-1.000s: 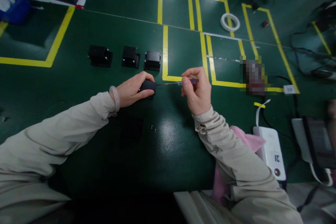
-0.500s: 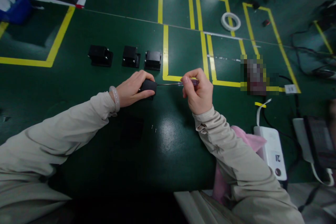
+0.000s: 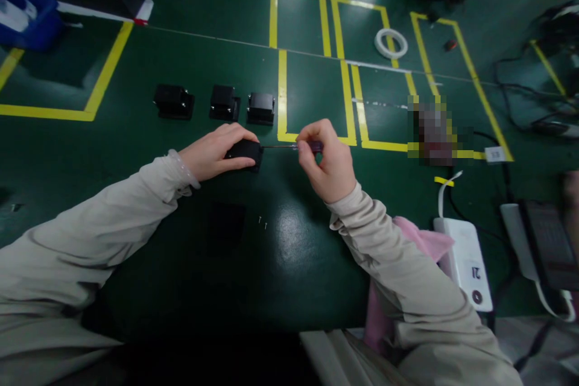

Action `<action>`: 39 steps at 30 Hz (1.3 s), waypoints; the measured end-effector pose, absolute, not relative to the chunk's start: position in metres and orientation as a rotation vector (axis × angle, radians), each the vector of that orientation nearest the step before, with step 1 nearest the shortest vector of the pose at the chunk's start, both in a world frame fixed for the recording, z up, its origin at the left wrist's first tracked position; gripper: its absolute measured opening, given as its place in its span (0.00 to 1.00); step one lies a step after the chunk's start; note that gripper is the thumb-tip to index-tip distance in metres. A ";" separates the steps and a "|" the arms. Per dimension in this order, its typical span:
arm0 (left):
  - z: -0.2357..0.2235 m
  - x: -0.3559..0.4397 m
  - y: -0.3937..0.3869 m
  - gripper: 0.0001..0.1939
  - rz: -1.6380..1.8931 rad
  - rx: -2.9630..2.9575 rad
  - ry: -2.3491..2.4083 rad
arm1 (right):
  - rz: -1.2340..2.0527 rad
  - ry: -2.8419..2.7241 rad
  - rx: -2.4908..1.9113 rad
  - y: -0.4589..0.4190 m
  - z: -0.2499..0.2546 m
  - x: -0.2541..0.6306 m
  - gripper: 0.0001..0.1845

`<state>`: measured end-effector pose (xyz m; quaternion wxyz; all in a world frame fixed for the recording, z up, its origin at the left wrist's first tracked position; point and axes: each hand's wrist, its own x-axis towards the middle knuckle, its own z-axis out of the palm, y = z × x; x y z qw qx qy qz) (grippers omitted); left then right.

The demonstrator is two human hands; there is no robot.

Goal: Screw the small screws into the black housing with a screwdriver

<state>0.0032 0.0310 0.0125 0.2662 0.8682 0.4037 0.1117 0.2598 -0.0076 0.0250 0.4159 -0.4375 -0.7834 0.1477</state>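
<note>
My left hand (image 3: 216, 154) grips a small black box-shaped part (image 3: 245, 149) against the green table, thumb along the near side and fingers over the far side. From the right, my right hand (image 3: 326, 160) holds a screwdriver (image 3: 280, 146) by its purple handle, level with the tabletop. Its thin shaft reaches the right end of the part; the exact contact at the tip is too small to make out. Two tiny screws (image 3: 263, 222) lie on the table nearer to me. Beside them is a flat black piece (image 3: 226, 220), hard to see against the dark surface.
Beyond my hands, three similar black parts stand in a row, one of them a black block (image 3: 261, 108). Yellow tape outlines mark the table. A roll of white tape (image 3: 379, 48), a blue bin (image 3: 49, 27), a white power bank (image 3: 465, 253) and a pink cloth (image 3: 420, 235) lie around.
Both hands, the black part and the screwdriver have shifted a little to the left. The camera view has tilted slightly, and the screwdriver still meets the part's right end.
</note>
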 end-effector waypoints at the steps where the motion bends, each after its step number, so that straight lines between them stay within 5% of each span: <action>1: 0.013 0.003 0.031 0.25 0.290 2.352 1.082 | 0.365 -1.991 -1.125 -0.007 0.028 0.259 0.02; 10: 0.050 0.011 0.036 0.23 0.274 2.545 1.202 | 0.347 -2.239 -1.334 0.008 0.062 0.245 0.04; 16: 0.076 0.046 0.037 0.18 -0.274 2.475 1.447 | 0.275 -2.386 -1.415 0.013 0.083 0.233 0.09; 25: 0.082 0.079 0.041 0.18 -0.582 2.606 1.531 | 0.179 -2.522 -1.503 0.010 0.096 0.222 0.13; 39: 0.089 0.081 0.038 0.20 -0.727 2.692 1.426 | 0.199 -2.091 -1.285 0.000 0.083 0.272 0.09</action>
